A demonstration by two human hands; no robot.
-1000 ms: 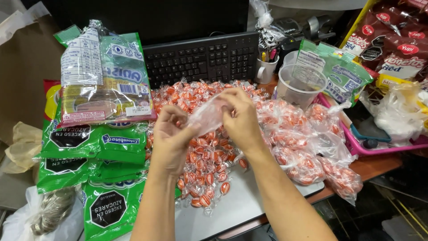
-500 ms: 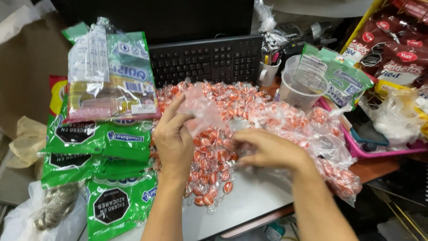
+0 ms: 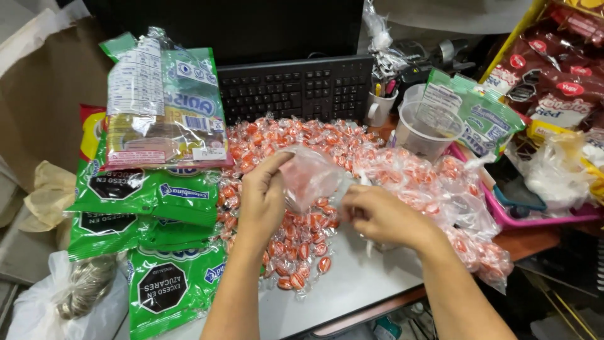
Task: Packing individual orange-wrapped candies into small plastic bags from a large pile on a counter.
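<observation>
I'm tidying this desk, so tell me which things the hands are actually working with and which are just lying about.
In use:
left hand
right hand
small clear bag, held by the left fingers
loose orange wrapped candies

Lying about:
green candy packs
keyboard
clear plastic cup
pink tray

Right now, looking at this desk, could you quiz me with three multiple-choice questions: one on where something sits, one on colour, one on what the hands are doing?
1. Where is the black keyboard?
A. Behind the candy pile
B. Under the green bags
C. In the pink tray

2. What colour are the stacked bags on the left?
A. Blue
B. Green
C. Purple

3. What does the left hand hold?
A. A pen
B. A cup
C. A small clear plastic bag

Answers: 1 A, it lies beyond the orange-and-white wrapped candies. 2 B, their wrappers are bright green. 3 C, fingers pinch the bag; the right hand rests beside it.
</observation>
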